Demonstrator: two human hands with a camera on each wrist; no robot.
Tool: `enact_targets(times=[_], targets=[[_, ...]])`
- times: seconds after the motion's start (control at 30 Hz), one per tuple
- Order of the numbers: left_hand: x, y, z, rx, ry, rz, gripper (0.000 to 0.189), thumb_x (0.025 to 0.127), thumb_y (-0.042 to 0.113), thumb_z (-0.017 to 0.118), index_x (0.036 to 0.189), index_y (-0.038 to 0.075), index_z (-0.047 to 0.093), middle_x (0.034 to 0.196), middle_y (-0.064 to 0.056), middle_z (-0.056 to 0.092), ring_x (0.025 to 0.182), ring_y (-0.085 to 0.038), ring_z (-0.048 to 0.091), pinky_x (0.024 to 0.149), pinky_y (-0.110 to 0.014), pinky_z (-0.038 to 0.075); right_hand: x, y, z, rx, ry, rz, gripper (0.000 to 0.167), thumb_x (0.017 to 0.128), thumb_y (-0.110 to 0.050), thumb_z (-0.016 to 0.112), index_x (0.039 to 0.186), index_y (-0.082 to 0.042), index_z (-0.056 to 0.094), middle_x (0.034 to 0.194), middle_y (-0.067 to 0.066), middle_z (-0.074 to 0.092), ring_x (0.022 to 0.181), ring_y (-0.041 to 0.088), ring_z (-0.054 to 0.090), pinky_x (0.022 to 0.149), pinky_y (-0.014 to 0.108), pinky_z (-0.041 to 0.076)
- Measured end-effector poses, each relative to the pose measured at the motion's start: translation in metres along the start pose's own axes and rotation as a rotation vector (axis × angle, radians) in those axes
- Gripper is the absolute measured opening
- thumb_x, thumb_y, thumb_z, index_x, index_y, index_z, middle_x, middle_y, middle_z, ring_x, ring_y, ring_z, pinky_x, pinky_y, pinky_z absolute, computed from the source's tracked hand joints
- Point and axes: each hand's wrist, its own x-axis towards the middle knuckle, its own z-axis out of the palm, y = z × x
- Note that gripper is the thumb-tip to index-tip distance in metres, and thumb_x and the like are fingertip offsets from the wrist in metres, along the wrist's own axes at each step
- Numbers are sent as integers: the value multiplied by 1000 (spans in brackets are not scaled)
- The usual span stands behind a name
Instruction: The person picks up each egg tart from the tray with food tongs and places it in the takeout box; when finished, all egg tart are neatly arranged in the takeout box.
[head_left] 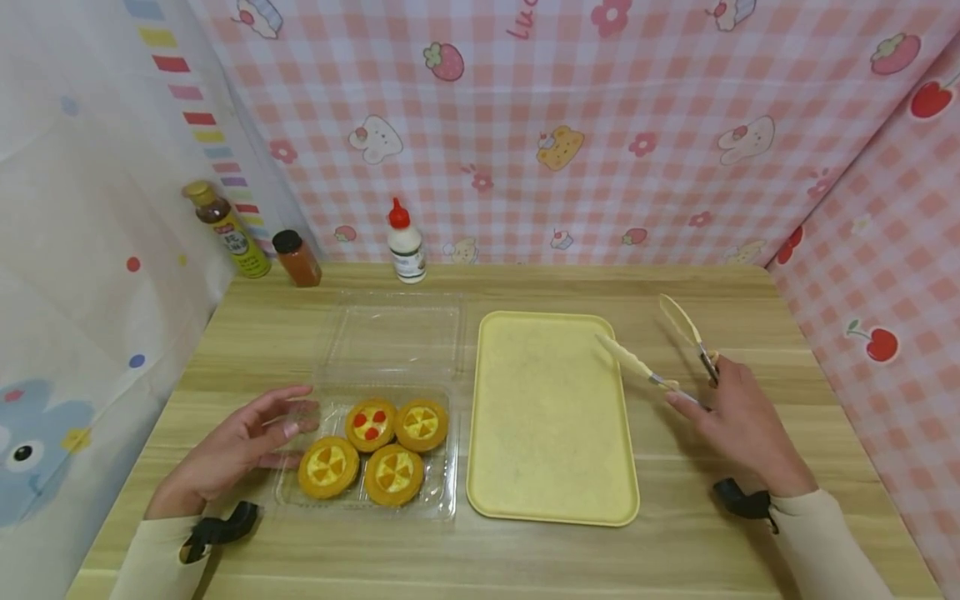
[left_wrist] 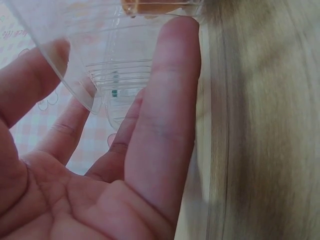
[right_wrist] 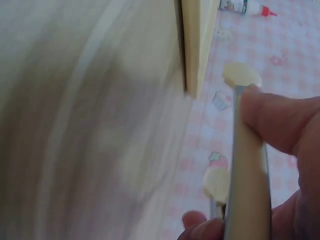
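Note:
My left hand (head_left: 238,442) is at the left end of a clear plastic clamshell box (head_left: 442,496), thumb and fingers around its rim. In the left wrist view the thumb overlaps the clear wall (left_wrist: 75,85) and another finger lies low beside the tabletop. Several round tarts sit in the box, one tart (head_left: 371,423) with red pieces and others, like this tart (head_left: 394,474), with orange wedges. My right hand (head_left: 746,421) grips tongs (head_left: 701,354) by their metal handle. Their cream-coloured tips stand apart, the left tip over the right edge of the yellow tray (head_left: 551,417).
The box's lid (head_left: 397,337) lies folded back behind it. Along the back stand a yellow-labelled bottle (head_left: 232,237), a black-capped jar (head_left: 297,260) and a white bottle (head_left: 407,250) with a red nozzle. Patterned cloth (head_left: 525,192) hangs around the wooden table (head_left: 540,562).

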Motion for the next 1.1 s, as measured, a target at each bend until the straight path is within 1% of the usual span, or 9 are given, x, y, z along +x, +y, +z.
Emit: enact_targets(times=[0.1,0.2,0.33,0.47,0.67,0.77,0.87,1.0,1.1], targets=[[0,-1,0,0,-3,6,53,114,17,49,164,11,31,147,8,56,126,-4,66,90,-42,65,0,8,0,9,18,24,63,98,-49,74,108,9,52,89,20,51,75,32,53,58,40,44],[-1,-1,-1,-9,-10,17,53,114,16,48,164,11,31,147,8,56,126,-5,66,90,-42,65,-2,16,0,26,26,49,58,99,-47,74,99,6,51,78,11,45,63,23,47,51,32,39],[-1,-2,-2,-19,-19,32,53,114,13,47,164,9,30,147,7,56,127,-6,66,90,-43,65,-5,24,1,42,61,70,55,98,-42,75,95,6,49,77,11,44,63,23,47,52,33,39],[0,-3,-3,-13,-18,33,53,114,14,47,165,9,29,147,8,56,127,-5,66,90,-43,65,-7,30,1,31,93,87,54,97,-41,77,94,6,49,81,15,46,71,29,49,58,35,39],[0,-2,-2,-6,-14,27,53,114,14,47,164,9,30,146,7,56,127,-5,66,90,-43,65,-10,31,0,9,30,157,77,99,-49,72,117,20,45,98,32,51,87,44,55,66,51,47],[0,-2,-2,-9,-17,29,52,114,14,47,164,9,30,146,7,56,127,-5,66,90,-43,65,-11,31,-3,-10,-2,194,87,98,-55,71,122,24,42,103,38,51,91,49,56,67,56,48],[0,-2,-2,-14,-20,30,52,114,14,47,164,10,31,147,7,56,127,-6,66,90,-43,65,-12,32,-5,-33,-27,224,89,95,-61,71,117,22,46,99,35,53,84,45,57,60,50,48],[-1,-3,-2,-15,-23,28,52,115,14,46,164,12,32,147,7,56,127,-6,66,91,-42,65,-14,33,-7,-47,-45,243,79,92,-67,72,101,9,52,86,20,53,70,31,53,51,38,41],[-1,-3,-2,-9,-15,16,52,114,15,47,164,12,31,148,7,56,127,-5,66,91,-43,65,-15,34,-8,-61,-56,257,75,91,-70,70,97,3,52,82,14,51,66,26,51,49,36,38]])
